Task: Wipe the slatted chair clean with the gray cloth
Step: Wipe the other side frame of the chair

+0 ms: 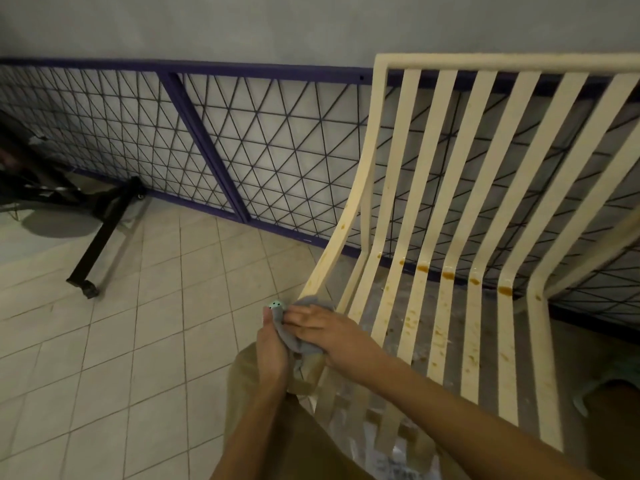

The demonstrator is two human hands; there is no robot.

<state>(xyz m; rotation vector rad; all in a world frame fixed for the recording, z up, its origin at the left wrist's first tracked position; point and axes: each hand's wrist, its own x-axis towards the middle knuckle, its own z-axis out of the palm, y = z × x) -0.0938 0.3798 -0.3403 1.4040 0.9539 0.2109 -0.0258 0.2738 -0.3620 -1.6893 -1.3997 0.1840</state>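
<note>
Judging progress, we find the slatted chair (450, 237) largely unwiped: orange stains remain along the seat bend and slats. Our right hand (329, 336) presses the gray cloth (294, 341) at the chair's front left corner, fingers fairly straight; our left hand (272, 351) grips the cloth's end.
</note>
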